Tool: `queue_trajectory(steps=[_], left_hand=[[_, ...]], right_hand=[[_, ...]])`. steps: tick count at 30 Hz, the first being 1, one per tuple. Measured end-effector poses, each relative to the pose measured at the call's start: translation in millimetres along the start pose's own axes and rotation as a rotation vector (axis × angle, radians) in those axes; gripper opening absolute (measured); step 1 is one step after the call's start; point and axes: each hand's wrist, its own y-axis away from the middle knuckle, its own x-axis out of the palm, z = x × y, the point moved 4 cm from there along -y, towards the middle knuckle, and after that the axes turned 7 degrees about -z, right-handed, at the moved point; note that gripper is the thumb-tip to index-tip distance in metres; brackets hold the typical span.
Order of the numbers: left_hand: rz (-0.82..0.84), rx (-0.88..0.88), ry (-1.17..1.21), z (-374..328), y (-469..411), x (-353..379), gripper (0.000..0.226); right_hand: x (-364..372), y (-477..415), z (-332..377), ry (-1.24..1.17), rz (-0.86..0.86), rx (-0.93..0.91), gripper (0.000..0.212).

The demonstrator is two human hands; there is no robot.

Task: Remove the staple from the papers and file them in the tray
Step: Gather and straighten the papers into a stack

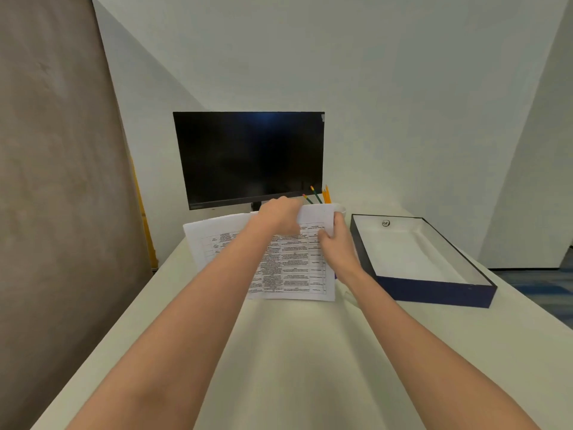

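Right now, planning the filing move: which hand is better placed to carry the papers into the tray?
Probably right: the right hand grips the papers by the right edge, nearest the tray. The left hand sits farther, at the top edge.

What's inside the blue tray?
Only the tray's white lining and a small round emblem on its far wall; no papers. Its near wall hides the nearest strip of floor.

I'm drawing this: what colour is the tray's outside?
The tray is dark blue outside, seen in the head view.
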Motion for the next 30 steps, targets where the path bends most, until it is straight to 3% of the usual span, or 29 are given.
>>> queue_trajectory(steps=[4,7,10,12,13,16,18,24,30], left_hand=[[0.037,-0.006,0.0,6,7,-2,0.039],[-0.057,0.011,0.028,13,15,-22,0.024],[-0.208,-0.044,0.234,37,19,-55,0.017],[-0.289,-0.114,0.452,53,24,-73,0.021],[-0.317,-0.154,0.584,59,28,-77,0.024],[-0.392,-0.235,0.917,71,42,-72,0.034],[-0.444,-0.274,1.036,75,51,-55,0.035],[-0.619,-0.442,1.28,78,80,-1,0.029],[-0.613,-0.551,1.275,84,88,35,0.032]], right_hand=[[3,0,1,-0.068,0.038,0.033,0.034],[-2,3,-1,-0.158,0.02,0.102,0.031],[-25,-3,-9,0.064,-0.187,0.122,0.058],[-37,-9,-15,-0.047,-0.159,0.229,0.084],[-39,-11,-13,-0.166,-0.081,0.274,0.086],[-39,-11,8,-0.326,0.172,0.239,0.045],[-34,-10,23,-0.352,0.213,0.158,0.032],[-12,0,31,-0.33,0.101,0.07,0.033],[5,10,16,-0.322,0.063,0.095,0.039]])
